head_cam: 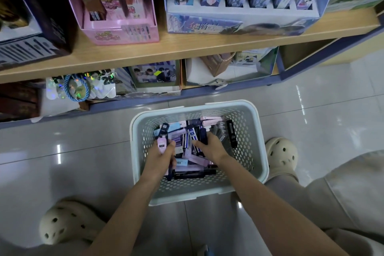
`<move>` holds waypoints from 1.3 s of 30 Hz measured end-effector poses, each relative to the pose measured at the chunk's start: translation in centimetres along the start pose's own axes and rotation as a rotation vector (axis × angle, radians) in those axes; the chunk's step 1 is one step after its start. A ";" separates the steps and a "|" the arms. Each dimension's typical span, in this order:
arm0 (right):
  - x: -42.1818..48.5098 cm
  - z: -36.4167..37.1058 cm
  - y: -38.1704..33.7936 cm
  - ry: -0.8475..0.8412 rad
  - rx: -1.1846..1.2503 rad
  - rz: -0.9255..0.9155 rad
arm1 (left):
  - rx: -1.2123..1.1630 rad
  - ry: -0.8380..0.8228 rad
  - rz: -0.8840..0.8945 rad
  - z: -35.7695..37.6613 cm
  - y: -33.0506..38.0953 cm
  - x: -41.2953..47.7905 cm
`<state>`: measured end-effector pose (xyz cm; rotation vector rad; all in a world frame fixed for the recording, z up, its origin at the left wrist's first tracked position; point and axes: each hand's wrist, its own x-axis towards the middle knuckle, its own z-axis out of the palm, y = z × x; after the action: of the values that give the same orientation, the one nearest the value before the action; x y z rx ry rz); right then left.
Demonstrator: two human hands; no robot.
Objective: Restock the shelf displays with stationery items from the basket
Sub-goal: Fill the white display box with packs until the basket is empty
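A pale perforated basket point(255, 143) stands on the tiled floor below the shelf, filled with several slim stationery packs point(197, 160) in pink, blue, black and white. Both my hands are inside it. My left hand point(161, 157) grips a small bundle of packs, a pink one point(161, 144) and a dark one sticking up above my fingers. My right hand point(209, 146) reaches into the pile and its fingers curl round a dark navy pack point(203, 136).
A wooden shelf point(187, 48) runs across above, carrying a pink display box point(122, 27), a blue display box point(239, 21) with upright packs and a dark box at left. Lower bins hold cards and a blue cord. My feet in cream clogs point(281, 156) flank the basket.
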<state>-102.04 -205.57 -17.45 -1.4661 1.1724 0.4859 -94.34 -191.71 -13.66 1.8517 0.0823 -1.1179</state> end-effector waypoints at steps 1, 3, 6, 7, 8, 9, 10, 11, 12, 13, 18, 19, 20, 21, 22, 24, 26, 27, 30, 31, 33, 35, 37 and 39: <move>-0.2 -0.1 0.1 0.003 -0.009 -0.018 | -0.053 0.012 -0.023 0.3 -0.1 0.2; -0.9 -0.2 0.0 -0.013 0.007 -0.069 | -0.167 0.029 -0.070 0.9 -0.3 0.7; -2.2 0.2 -0.2 -0.062 0.080 -0.127 | -0.240 0.025 -0.090 1.5 -0.2 0.9; -2.4 0.4 -0.3 -0.083 0.086 -0.143 | -0.269 0.006 -0.097 1.7 0.1 0.9; -2.7 0.5 -0.5 -0.106 0.067 -0.167 | -0.293 -0.018 -0.117 1.8 0.1 1.0; -3.3 0.5 -0.9 -0.120 0.044 -0.199 | -0.308 -0.049 -0.132 2.1 0.7 0.7; -3.6 0.6 -1.1 -0.128 0.019 -0.229 | -0.306 -0.074 -0.145 2.1 0.8 0.6; -3.6 0.7 -1.1 -0.116 -0.014 -0.259 | -0.305 -0.092 -0.148 2.0 1.3 0.3; -3.7 0.7 -1.1 -0.116 -0.040 -0.274 | -0.304 -0.107 -0.158 1.9 1.6 0.1; -3.8 0.7 -1.1 -0.116 -0.068 -0.275 | -0.315 -0.117 -0.157 1.7 1.9 -0.1; -4.5 0.1 -0.9 0.068 -0.022 -0.373 | -0.284 -0.149 -0.202 0.8 2.0 0.0; -4.6 0.1 -0.9 0.085 -0.018 -0.393 | -0.278 -0.172 -0.179 0.7 2.0 -0.1; -4.9 0.2 -1.0 0.087 -0.020 -0.404 | -0.260 -0.175 -0.152 0.7 2.0 -0.1; -5.0 0.3 -1.2 0.085 -0.033 -0.421 | -0.246 -0.182 -0.122 0.6 2.0 -0.2; -5.1 0.5 -1.3 0.092 -0.052 -0.430 | -0.242 -0.176 -0.107 0.6 1.9 -0.2; -5.6 0.5 -1.8 0.108 -0.098 -0.441 | -0.227 -0.149 -0.098 0.6 1.7 -0.2; -5.8 0.4 -1.7 0.098 -0.047 -0.436 | -0.198 -0.132 -0.056 0.7 1.7 -0.2; -5.9 0.3 -1.8 0.097 0.020 -0.408 | -0.180 -0.130 -0.035 0.7 1.7 -0.2; -5.4 -0.3 -1.8 0.151 0.187 -0.285 | -0.161 -0.140 -0.018 0.5 1.5 -0.4; -5.1 -0.5 -1.9 0.146 0.246 -0.248 | -0.148 -0.154 -0.014 0.5 1.6 -0.4; -5.1 -0.7 -2.2 0.091 0.397 -0.193 | -0.128 -0.194 -0.016 0.6 1.8 -0.6; -5.5 -0.9 -2.8 0.032 0.495 -0.177 | -0.116 -0.217 -0.023 0.6 1.9 -0.8; -5.8 -1.1 -3.2 0.015 0.539 -0.176 | -0.099 -0.220 -0.017 0.7 2.1 -1.2; -6.3 -1.3 -3.9 0.019 0.597 -0.168 | -0.084 -0.208 0.006 0.7 2.6 -1.6</move>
<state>-101.77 -204.86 -10.00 -1.0353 1.0754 -0.0050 -94.45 -193.08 -10.83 1.6518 0.0039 -1.2769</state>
